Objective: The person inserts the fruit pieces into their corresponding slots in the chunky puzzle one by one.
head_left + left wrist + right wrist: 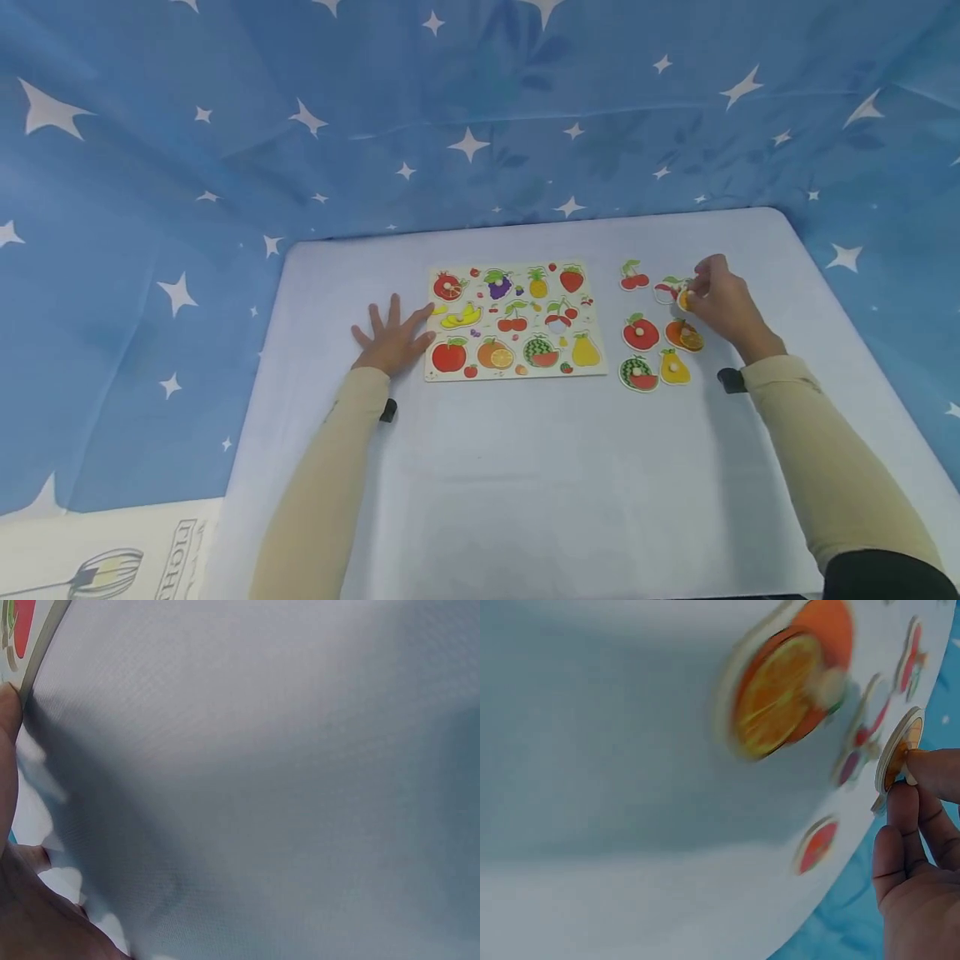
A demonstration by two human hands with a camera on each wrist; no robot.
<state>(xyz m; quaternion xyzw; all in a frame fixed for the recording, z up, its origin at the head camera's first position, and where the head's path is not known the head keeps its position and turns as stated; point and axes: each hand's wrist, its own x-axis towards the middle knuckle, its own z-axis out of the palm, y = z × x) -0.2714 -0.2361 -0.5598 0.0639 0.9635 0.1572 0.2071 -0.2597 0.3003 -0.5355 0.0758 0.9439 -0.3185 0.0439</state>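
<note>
My left hand (392,342) lies with spread fingers at the left edge of a cream fruit puzzle board (517,376), the thumb and forefinger touching it. In the left wrist view, the thumb (7,712) presses the board's corner. To the right of the board, my right hand (723,304) pinches a small puzzle piece (897,750) with an orange-yellow fruit picture, tilted on edge. Below it are a lychee piece (664,291) and an orange piece (684,336), each with a small knob.
Cherry (634,277), apple (641,333), watermelon (638,375) and pear (675,368) pieces lie on the white table (487,483). A red piece (817,846) shows near the right hand. Blue star-printed cloth (375,117) hangs behind the table.
</note>
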